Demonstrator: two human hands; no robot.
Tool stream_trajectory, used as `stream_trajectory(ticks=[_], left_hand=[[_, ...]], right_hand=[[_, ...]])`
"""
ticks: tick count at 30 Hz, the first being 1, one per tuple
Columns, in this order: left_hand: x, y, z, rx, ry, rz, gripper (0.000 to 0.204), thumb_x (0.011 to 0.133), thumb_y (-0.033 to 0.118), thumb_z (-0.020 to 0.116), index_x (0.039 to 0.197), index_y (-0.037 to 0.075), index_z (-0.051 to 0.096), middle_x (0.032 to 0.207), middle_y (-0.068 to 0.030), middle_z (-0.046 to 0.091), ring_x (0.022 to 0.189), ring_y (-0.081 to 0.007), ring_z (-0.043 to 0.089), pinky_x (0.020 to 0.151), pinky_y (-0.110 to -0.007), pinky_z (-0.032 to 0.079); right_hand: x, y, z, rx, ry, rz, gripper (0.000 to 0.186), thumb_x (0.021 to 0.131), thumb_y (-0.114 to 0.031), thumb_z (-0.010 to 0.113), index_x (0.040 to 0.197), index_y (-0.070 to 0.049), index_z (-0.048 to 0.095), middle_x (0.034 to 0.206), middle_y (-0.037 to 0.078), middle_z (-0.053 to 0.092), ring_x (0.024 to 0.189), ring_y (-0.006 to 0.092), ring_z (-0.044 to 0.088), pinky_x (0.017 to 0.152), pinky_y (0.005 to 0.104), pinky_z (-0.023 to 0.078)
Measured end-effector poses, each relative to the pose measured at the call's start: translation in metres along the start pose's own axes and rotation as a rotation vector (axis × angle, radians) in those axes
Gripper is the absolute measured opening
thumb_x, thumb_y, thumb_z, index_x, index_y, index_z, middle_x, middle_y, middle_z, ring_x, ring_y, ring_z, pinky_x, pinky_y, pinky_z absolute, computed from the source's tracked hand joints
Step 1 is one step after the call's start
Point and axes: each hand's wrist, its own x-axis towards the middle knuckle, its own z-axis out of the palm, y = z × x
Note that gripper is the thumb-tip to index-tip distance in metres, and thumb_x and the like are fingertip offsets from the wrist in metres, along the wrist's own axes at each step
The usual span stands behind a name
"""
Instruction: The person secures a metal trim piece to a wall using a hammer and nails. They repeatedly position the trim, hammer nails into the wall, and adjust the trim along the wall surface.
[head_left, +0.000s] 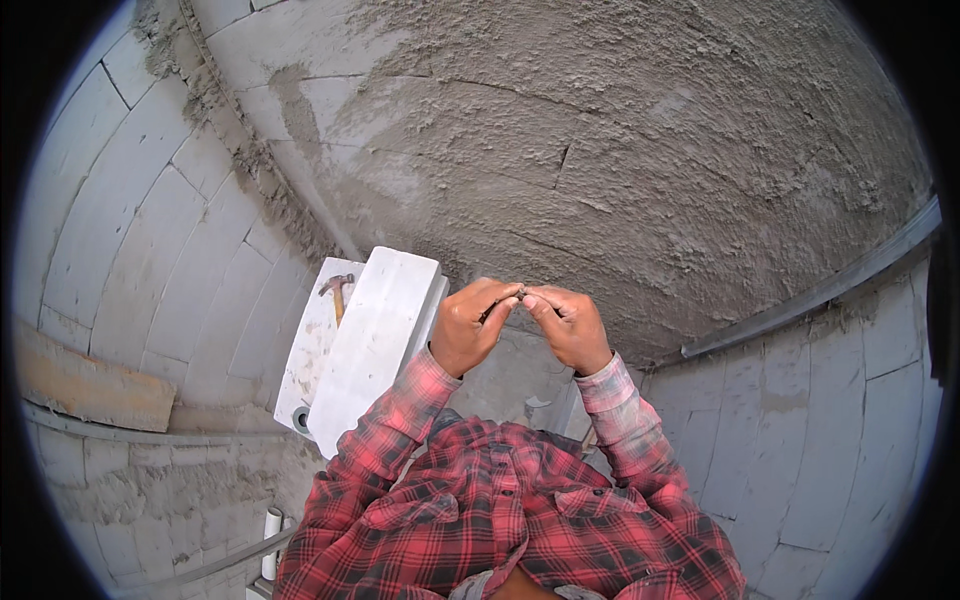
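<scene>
Plaid shirt (505,470), hands (470,325) (572,332) with indistinct bit (521,294)

Looks rough on the plastered wall (640,190), smooth on the white block (372,335). Shows wood and metal in the hammer (338,291).

A: Where's the hammer (338,292)?
B: Lying on the stained white slab (305,345), just beside the long white block (372,340).
A: And farther left?
B: A wooden board (95,385) along the pale wall (130,245); lower down, a white pipe (271,540).
</scene>
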Motion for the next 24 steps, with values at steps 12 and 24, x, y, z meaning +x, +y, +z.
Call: stream_trajectory(ticks=[12,24], left_hand=[[-0.003,0.014,-0.003,-0.767,-0.123,-0.332,0.013,0.093,0.007,0.067,0.101,0.001,0.060,0.091,-0.0008,0.061,0.081,-0.0047,0.056,0.069,-0.021,0.047],[-0.012,0.020,0.027,-0.413,0.079,-0.065,0.007,0.091,0.004,0.068,0.093,0.000,0.063,0.081,-0.0059,0.065,0.075,-0.0093,0.062,0.063,-0.025,0.049]], right_hand=[[0.002,-0.033,-0.032,-0.157,-0.162,-0.093,0.016,0.090,-0.016,0.069,0.092,0.000,0.072,0.075,0.008,0.069,0.063,0.0132,0.063,0.056,0.0276,0.048],[-0.026,0.001,-0.015,0.105,-0.011,0.167,0.027,0.095,-0.025,0.065,0.083,-0.002,0.070,0.067,0.003,0.066,0.058,0.0086,0.055,0.051,0.0263,0.041]])
